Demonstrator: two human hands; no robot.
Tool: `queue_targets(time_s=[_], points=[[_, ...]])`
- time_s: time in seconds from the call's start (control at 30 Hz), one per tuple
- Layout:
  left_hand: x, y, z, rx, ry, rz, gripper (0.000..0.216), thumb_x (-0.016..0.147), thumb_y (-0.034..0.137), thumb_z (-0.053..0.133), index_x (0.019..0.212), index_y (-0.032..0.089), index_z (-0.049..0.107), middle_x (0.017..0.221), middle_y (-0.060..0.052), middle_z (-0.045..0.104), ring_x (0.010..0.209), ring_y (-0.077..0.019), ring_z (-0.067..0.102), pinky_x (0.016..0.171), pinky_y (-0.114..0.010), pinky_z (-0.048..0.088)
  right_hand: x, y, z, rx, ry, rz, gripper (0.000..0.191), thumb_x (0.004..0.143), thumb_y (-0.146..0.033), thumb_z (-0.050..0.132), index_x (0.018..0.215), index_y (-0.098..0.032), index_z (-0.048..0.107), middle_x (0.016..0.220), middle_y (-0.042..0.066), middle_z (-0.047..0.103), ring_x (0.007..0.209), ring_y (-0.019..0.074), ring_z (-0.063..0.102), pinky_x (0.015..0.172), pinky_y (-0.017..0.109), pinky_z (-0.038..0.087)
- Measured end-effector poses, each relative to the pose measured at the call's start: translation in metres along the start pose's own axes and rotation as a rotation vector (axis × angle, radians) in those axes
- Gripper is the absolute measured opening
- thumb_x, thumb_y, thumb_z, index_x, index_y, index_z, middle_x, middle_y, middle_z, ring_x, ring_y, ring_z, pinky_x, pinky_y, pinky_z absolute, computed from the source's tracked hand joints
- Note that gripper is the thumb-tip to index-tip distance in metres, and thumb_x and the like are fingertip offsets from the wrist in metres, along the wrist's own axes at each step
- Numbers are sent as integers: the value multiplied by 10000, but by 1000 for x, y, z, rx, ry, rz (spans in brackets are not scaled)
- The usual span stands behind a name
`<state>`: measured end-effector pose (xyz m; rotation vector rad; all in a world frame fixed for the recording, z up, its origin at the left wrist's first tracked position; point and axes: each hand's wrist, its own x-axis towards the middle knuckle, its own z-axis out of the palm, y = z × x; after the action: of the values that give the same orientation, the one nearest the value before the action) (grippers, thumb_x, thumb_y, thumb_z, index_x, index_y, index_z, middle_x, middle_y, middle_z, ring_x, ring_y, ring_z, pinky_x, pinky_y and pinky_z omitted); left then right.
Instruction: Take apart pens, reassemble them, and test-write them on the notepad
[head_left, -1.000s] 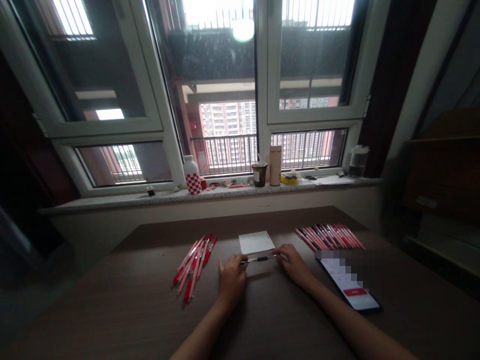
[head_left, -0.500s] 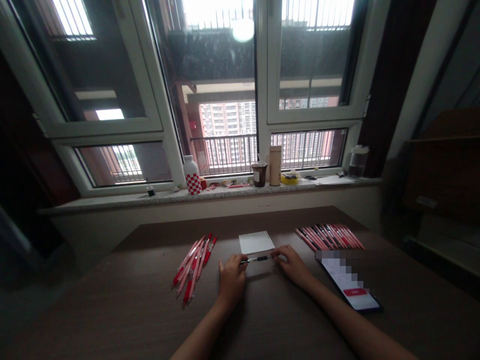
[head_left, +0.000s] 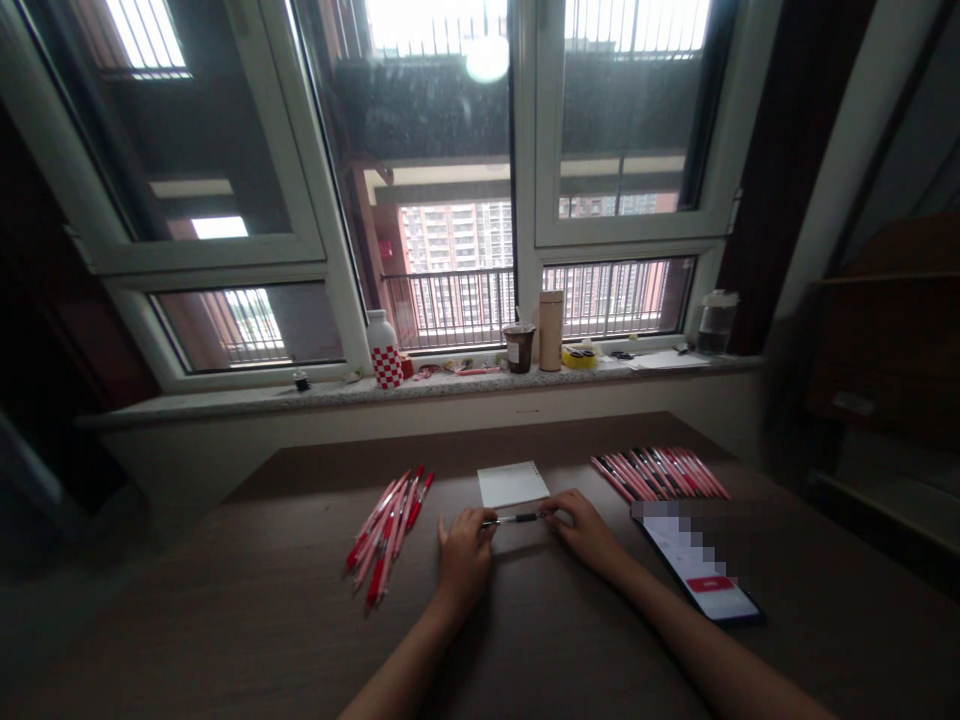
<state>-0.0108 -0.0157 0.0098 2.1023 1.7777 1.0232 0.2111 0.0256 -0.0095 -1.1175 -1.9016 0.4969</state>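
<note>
A black-and-clear pen [head_left: 517, 519] lies level between my two hands, just in front of a small white sheet of paper [head_left: 513, 484]. My left hand [head_left: 465, 550] is closed on the pen's left end, with the thumb spread away to the side. The fingers of my right hand [head_left: 577, 525] pinch its other end. Left of my hands is a loose pile of pink and red pens [head_left: 390, 535]. On the far right, pink, red and black pens [head_left: 660, 473] lie side by side in a slanted row.
A phone [head_left: 701, 570] with a lit, partly blurred screen lies right of my right forearm. Along the windowsill [head_left: 337, 392] stand a checkered bottle [head_left: 386, 352], a drink cup [head_left: 519, 348], a tan flask [head_left: 550, 332], yellow tape [head_left: 579, 358] and a clear jug [head_left: 717, 322].
</note>
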Motion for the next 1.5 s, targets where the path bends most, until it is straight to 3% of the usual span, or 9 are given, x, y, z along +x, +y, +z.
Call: queue_targets(time_s=[0.4,0.6,1.1,1.5], points=[[1,2,-1,45,-19,-7,199,852,210,488,984,286,616,1054,-10,667,1063,-199,550,1094,-582,116,1,-2,-2,42,-16,-17,146,786,-156,583,876,-216,682,913,46,660,965,211,560,902,364,426],[0,2,-1,93,-89,8,242,838,197,506,1006,313,637,1036,-13,661,1069,-208,535,1088,-604,87,2,-1,-3,54,-18,-19,142,781,-151,587,856,-223,684,911,44,658,973,217,550,901,371,425],[1,1,-1,78,-77,0,220,879,242,455,943,293,659,951,-9,666,1006,-196,561,1090,-597,91,1,-3,-2,66,5,-55,112,768,-150,610,811,-229,678,877,34,641,948,211,552,880,358,428],[0,1,-4,20,-67,45,257,824,168,497,945,332,652,971,21,662,1036,-194,565,1081,-638,65,0,0,0,81,-12,-21,143,816,-211,587,923,-208,683,905,48,617,904,195,581,858,332,445]])
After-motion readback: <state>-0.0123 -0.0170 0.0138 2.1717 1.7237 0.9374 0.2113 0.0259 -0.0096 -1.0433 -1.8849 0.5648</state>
